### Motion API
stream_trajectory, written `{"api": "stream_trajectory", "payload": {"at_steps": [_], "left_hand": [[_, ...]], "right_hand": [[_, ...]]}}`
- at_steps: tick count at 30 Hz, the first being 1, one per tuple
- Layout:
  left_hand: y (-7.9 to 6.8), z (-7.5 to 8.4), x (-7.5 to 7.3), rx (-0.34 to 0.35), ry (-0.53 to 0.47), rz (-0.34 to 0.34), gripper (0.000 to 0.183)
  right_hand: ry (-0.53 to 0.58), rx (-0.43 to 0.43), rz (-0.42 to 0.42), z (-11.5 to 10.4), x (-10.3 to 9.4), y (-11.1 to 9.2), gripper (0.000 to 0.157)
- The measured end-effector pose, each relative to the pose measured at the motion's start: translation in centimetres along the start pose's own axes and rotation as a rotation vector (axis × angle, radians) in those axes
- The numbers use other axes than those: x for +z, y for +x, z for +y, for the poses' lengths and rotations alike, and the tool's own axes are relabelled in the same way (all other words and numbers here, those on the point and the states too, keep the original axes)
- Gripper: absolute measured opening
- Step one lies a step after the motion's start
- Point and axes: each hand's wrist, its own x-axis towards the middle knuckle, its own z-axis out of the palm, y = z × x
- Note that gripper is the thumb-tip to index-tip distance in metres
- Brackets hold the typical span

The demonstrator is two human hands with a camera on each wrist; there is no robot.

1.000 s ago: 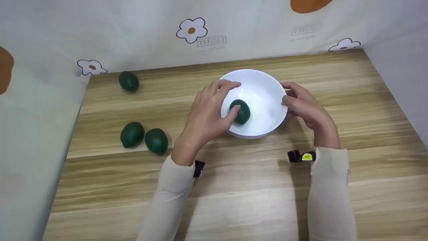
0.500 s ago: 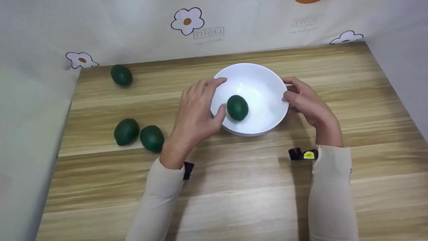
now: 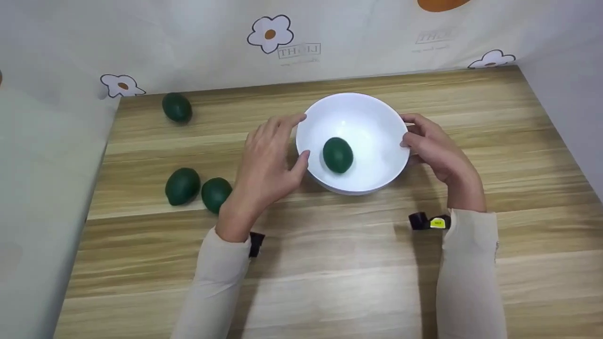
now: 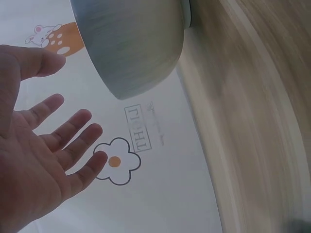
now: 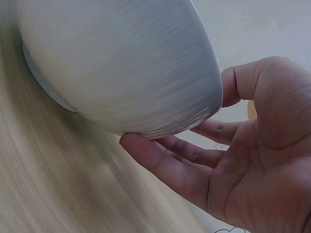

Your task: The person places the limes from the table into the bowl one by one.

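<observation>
A white bowl (image 3: 370,141) stands on the wooden table, with one dark green lime-like fruit (image 3: 338,155) lying inside it, left of its middle. My right hand (image 3: 435,148) holds the bowl's right side, thumb at the rim and fingers against the outer wall, as the right wrist view also shows. At the left rim is my left hand (image 3: 268,165), thumb and fingers spread apart with nothing between them. In the left wrist view that hand's palm (image 4: 34,170) faces the camera beside the bowl's outer wall (image 4: 136,48), and the fruit is hidden there.
Two more green fruits, one (image 3: 183,186) and its neighbour (image 3: 216,194), lie left of my left forearm. Another green fruit (image 3: 177,108) sits near the back left corner. A pale flower-printed cloth (image 3: 202,47) rises behind the wooden table (image 3: 339,263).
My left hand has drawn back leftward from over the fruit in the bowl to outside the left rim. The fruit stays in the bowl; my right hand keeps its hold on the bowl.
</observation>
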Motion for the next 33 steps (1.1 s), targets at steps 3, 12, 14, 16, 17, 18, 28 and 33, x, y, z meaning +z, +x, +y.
{"api": "stream_trajectory", "payload": {"at_steps": [3, 12, 14, 16, 17, 18, 28, 33], "left_hand": [[-0.4, -0.6, -0.4, -0.003, 0.007, 0.003, 0.057], [-1.3, -1.8, -1.2, -0.036, 0.004, 0.005, 0.054], [-1.5, -2.0, -1.4, -0.040, 0.008, 0.001, 0.054], [-1.7, -2.3, -1.6, -0.044, 0.011, -0.001, 0.053], [-1.8, -2.4, -1.8, -0.047, 0.011, 0.000, 0.053], [-2.0, -2.6, -1.9, -0.052, 0.013, 0.002, 0.053], [-3.6, -4.5, -3.0, -0.099, 0.053, -0.020, 0.049], [-4.2, -5.1, -3.3, -0.110, 0.065, -0.023, 0.047]], "right_hand": [[0.001, -0.006, 0.000, 0.0, 0.2, 0.1, 0.063], [0.005, -0.002, -0.009, 0.2, 0.3, 0.1, 0.063], [0.000, -0.004, -0.003, 0.2, 0.2, 0.0, 0.063], [-0.001, -0.007, 0.001, 0.1, 0.2, 0.0, 0.063], [-0.002, -0.009, 0.002, 0.0, 0.2, 0.0, 0.063], [-0.002, -0.012, 0.002, -0.1, 0.2, 0.0, 0.062], [0.016, -0.002, -0.005, -0.1, 0.3, 0.0, 0.063], [0.031, -0.001, -0.007, -0.2, 0.3, 0.0, 0.062]]}}
